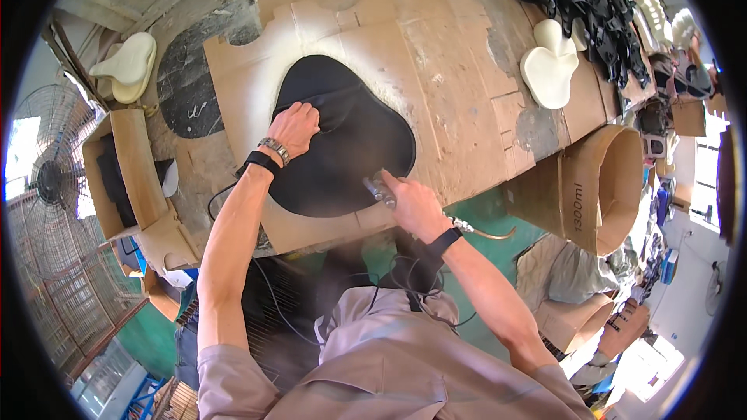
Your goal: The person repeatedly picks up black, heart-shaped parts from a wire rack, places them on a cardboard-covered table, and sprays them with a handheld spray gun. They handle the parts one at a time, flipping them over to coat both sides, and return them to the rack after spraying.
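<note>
A black, rounded-triangular sheet [327,179], shaped like a bicycle seat cover, lies on the cardboard-covered table [459,54] in front of me. My left hand [296,128] is closed on a fold near its left edge, and the material creases up around the fingers. In my right hand [418,207] is a small metal spray gun [380,189], its nozzle end over the sheet's lower right part. A hose [490,233] trails from its fitting. Faint mist hangs over the sheet, and pale overspray rings it on the cardboard.
Cream foam seat pads [549,70] sit at the right, with another pad pair [129,66] at far left. Black seat shells or covers [595,8] pile up at the back right. An open cardboard box [591,190] juts beyond the right edge; a wire fan [48,179] stands left.
</note>
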### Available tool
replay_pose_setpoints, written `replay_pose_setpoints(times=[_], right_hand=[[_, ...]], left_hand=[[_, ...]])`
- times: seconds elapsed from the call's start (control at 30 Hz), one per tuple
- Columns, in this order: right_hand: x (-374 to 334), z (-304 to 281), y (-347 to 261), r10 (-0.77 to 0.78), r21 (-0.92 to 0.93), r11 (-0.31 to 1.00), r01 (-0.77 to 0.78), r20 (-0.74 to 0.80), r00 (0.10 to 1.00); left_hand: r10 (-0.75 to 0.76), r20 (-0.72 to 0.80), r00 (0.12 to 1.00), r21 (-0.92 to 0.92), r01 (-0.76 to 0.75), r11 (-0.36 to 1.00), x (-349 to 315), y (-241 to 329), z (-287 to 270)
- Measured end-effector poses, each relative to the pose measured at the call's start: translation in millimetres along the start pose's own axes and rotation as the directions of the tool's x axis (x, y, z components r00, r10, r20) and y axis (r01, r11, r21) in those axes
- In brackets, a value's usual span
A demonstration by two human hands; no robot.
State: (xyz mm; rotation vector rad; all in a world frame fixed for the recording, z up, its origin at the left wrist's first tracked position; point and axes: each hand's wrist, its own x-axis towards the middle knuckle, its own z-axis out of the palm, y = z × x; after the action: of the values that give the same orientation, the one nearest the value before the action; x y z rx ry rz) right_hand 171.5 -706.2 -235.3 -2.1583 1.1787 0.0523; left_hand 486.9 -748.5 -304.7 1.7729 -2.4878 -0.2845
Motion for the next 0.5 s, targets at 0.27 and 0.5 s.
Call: replay_pose_setpoints(times=[0.27,0.5], right_hand=[[0.1,-2.3,-1.9,-0.012,-0.025,1.0,0.012,0.014,1.0],[3.0,-2.7,-2.6,-0.009,-0.025,1.0,0.01,0.033,0.999]], left_hand=[[-0.058,-0.018,0.998,-0.175,0.054,0.983,8.8,18.8,-15.2],[-0.129,0.071,0.989,-0.323,0.145,0.935,21.4,5.2,-9.2]])
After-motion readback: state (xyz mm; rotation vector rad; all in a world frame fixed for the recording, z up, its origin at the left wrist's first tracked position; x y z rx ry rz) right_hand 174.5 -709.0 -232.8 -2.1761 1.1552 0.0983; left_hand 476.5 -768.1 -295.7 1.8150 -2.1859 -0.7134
